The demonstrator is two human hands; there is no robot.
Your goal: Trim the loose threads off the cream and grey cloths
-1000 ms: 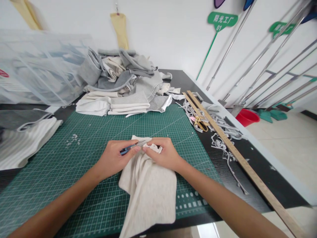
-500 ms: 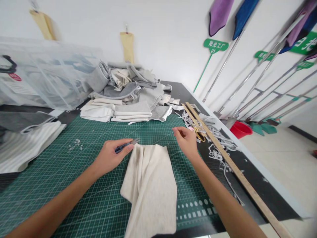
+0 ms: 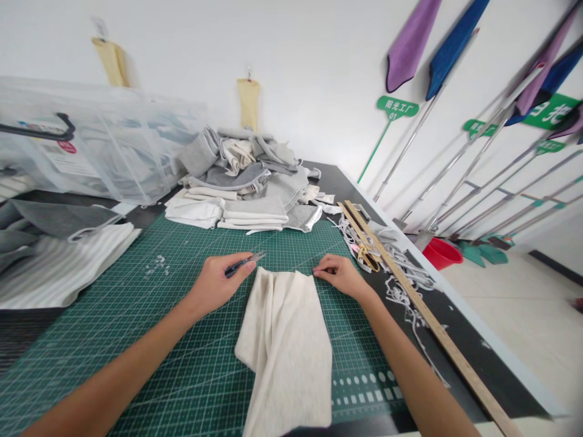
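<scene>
Cream cloth [image 3: 296,346] matt; snips [image 3: 258,256] metal-bladed; ruler [image 3: 430,318] matt wood; box [image 3: 132,173] smooth clear plastic.

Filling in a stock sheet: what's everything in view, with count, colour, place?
Table: 1, black, centre
Cutting mat: 1, green, on table
Front cloth: 1, cream, on mat
Snips: 1, blue, hand-held
Cloth pile: uncountable, grey and pale, back
Side cloths: several, grey-white, left
Bin: 1, clear, left
Rulers: 2, tan, right
Scraps: many, grey-white, beside rulers
Scissors: 1, gold-handled, among scraps
Lint: several, white, on mat
Wall: 1, white, back
Hanging strips: 2, yellow, on wall
Hanging cloths: several, purple/blue, upper right
Poles: several, silver, against wall
Signs: 4+, green, right
Floor: 1, pale, right
Bucket: 1, red, on floor
Flat pieces: 2+, teal, beside bucket
Left hand: 1, bare, holding snips
Right hand: 1, bare, by front cloth
</scene>
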